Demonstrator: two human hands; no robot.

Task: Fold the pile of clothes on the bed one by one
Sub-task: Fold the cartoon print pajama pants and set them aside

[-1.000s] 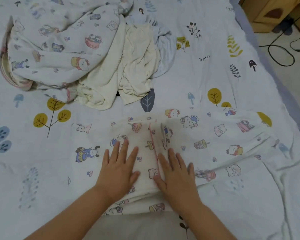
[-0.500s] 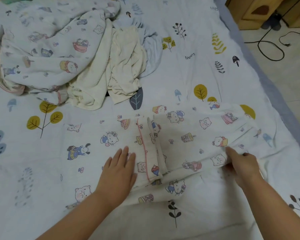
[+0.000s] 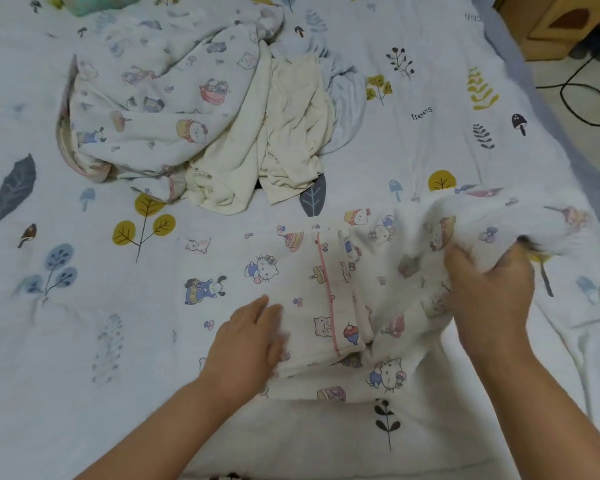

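A white cartoon-print pajama garment (image 3: 343,306) with pink piping lies flat on the bed in front of me. My left hand (image 3: 246,344) rests flat on its left part, fingers together, pressing it down. My right hand (image 3: 489,296) grips the garment's right end and holds that end lifted off the bed, bunched and blurred. Farther back lies the pile: a matching cartoon-print piece (image 3: 153,112), a cream garment (image 3: 278,140) and a pale blue one (image 3: 347,102) partly under it.
The bed sheet (image 3: 84,341) is white with leaf and tree prints. The bed's right edge (image 3: 568,161) runs diagonally; beyond it are floor, a black cable (image 3: 589,95) and a wooden cabinet (image 3: 561,26). Something green (image 3: 94,1) shows at the top left.
My right hand has gone from lying flat beside the left hand to the garment's right end, gripped it and lifted it up and inward. The left hand has stayed pressing.
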